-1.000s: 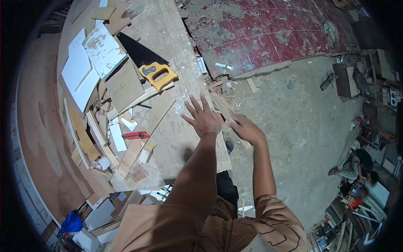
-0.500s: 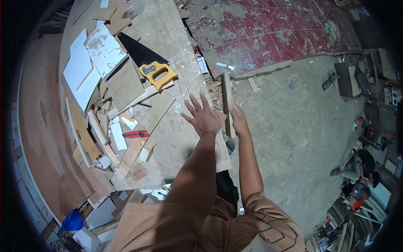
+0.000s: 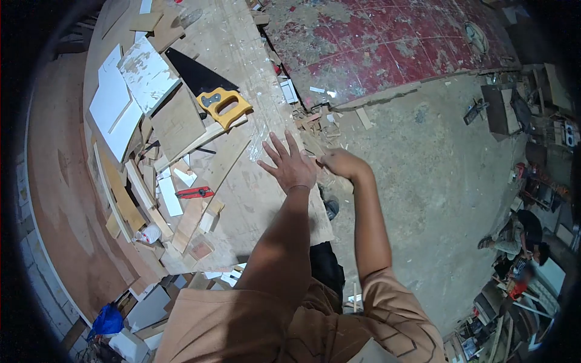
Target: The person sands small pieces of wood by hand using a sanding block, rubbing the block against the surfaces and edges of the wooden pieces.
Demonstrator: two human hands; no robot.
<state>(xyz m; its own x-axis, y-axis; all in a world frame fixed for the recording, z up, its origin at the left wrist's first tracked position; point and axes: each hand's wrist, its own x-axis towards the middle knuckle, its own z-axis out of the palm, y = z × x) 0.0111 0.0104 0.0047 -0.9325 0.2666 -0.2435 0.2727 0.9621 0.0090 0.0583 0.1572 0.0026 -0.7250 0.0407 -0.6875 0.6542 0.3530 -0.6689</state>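
My left hand [image 3: 292, 164] lies flat with fingers spread on the wooden workbench [image 3: 236, 199], close to its right edge. Just beyond that edge, my right hand [image 3: 342, 164] is closed on a strip of wood [image 3: 331, 176]. The strip is blurred and partly covered by the fingers, so its full shape is hard to make out. Beyond my left fingertips rests a handsaw [image 3: 224, 107] with a yellow handle and a black blade. A red utility knife [image 3: 195, 192] sits nearer me on the bench.
White panels [image 3: 111, 106] and wood offcuts [image 3: 178, 124] crowd the bench's left side. Wood scraps [image 3: 315, 124] lie on the concrete floor [image 3: 423, 175] beside the bench. Worn red flooring [image 3: 387, 45] is farther off. A person [image 3: 525, 236] crouches at the far right.
My right hand has turned over and moved slightly up, its wrist now bent toward the bench. The wood strip, upright beside the edge before, has tilted and dropped lower. My left hand stays in place.
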